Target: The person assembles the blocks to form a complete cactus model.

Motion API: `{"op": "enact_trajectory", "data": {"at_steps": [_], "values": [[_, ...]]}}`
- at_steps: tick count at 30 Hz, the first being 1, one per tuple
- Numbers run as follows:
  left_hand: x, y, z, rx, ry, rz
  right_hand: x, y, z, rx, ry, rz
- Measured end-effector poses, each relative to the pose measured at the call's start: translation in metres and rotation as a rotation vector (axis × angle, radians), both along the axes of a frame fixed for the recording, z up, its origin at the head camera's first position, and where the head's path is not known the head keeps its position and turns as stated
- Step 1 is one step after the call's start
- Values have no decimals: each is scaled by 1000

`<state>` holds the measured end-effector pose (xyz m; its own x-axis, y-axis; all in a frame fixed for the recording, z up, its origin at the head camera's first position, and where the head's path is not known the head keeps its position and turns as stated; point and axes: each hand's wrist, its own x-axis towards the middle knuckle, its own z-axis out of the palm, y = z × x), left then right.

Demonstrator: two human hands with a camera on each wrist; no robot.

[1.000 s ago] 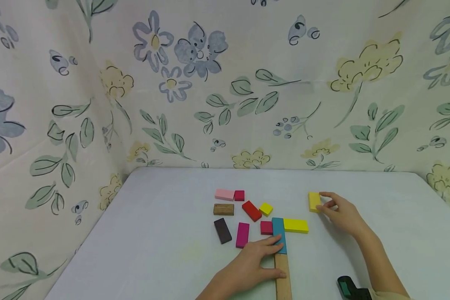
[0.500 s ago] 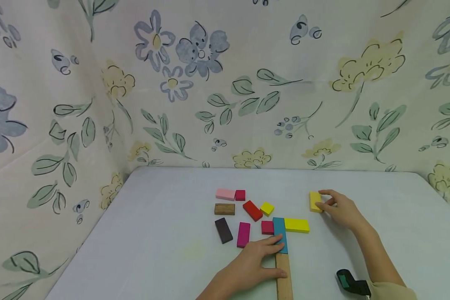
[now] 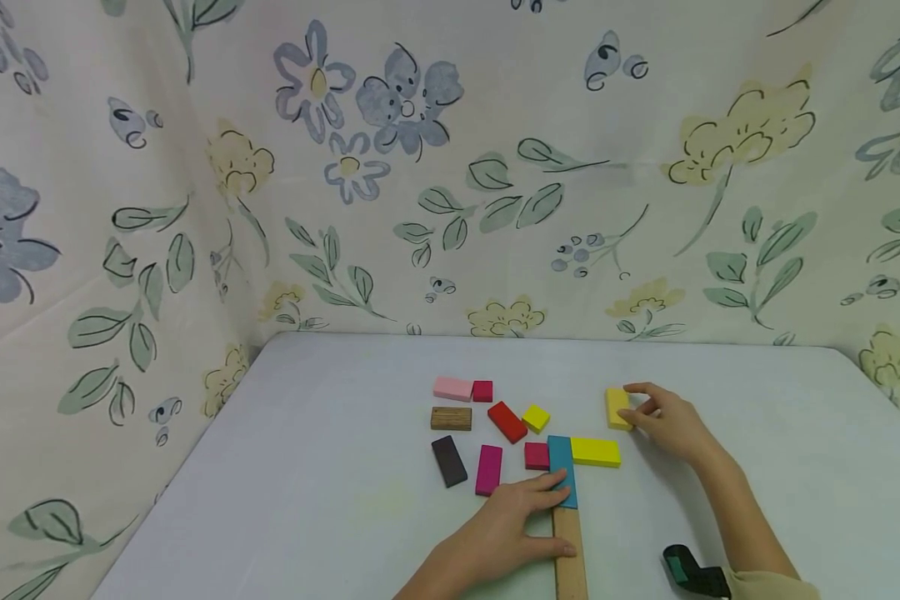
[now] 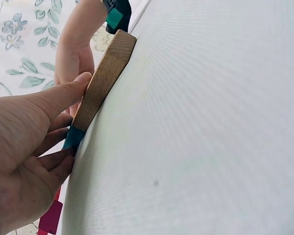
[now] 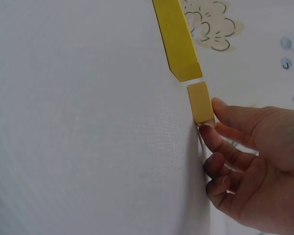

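My right hand [image 3: 671,423] pinches a pale yellow block [image 3: 616,409] between thumb and fingers at the table's right half. In the right wrist view that same pale block [image 5: 201,104] shows its end, close to a brighter yellow block [image 5: 179,41]. My left hand [image 3: 504,527] rests its fingertips on a blue block [image 3: 562,467], with the thumb on a long plain wooden block [image 3: 569,562] that runs toward the front. The blue block joins the wooden one end to end. A bright yellow block [image 3: 596,452] lies against its right side, a crimson block [image 3: 537,456] against its left.
Left of these lie loose blocks: pink [image 3: 453,388], dark red [image 3: 483,391], brown wood-grain [image 3: 451,418], red [image 3: 507,422], small yellow [image 3: 536,418], dark brown [image 3: 449,461] and magenta [image 3: 489,470]. A black strapped device [image 3: 693,572] is at the right wrist. Flowered cloth [image 3: 450,208] hangs behind the white table [image 3: 307,467].
My right hand has slid the pale yellow block a little left and toward me over the last half second. The left hand keeps its place on the blue and wooden blocks.
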<state>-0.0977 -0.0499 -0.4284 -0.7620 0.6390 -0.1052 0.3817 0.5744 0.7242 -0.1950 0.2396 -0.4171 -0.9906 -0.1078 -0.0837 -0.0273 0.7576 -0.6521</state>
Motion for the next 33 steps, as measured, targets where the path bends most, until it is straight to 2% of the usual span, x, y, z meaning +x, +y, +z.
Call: {"op": "enact_trajectory", "data": {"at_steps": [11, 20, 33], "values": [[0, 0, 0, 8, 10, 1, 3, -12, 0, -8, -2, 11], [0, 1, 1, 1, -30, 16, 7, -15, -1, -9, -1, 19], [-1, 1, -1, -5, -13, 7, 15, -13, -3, -12, 8, 32]]}}
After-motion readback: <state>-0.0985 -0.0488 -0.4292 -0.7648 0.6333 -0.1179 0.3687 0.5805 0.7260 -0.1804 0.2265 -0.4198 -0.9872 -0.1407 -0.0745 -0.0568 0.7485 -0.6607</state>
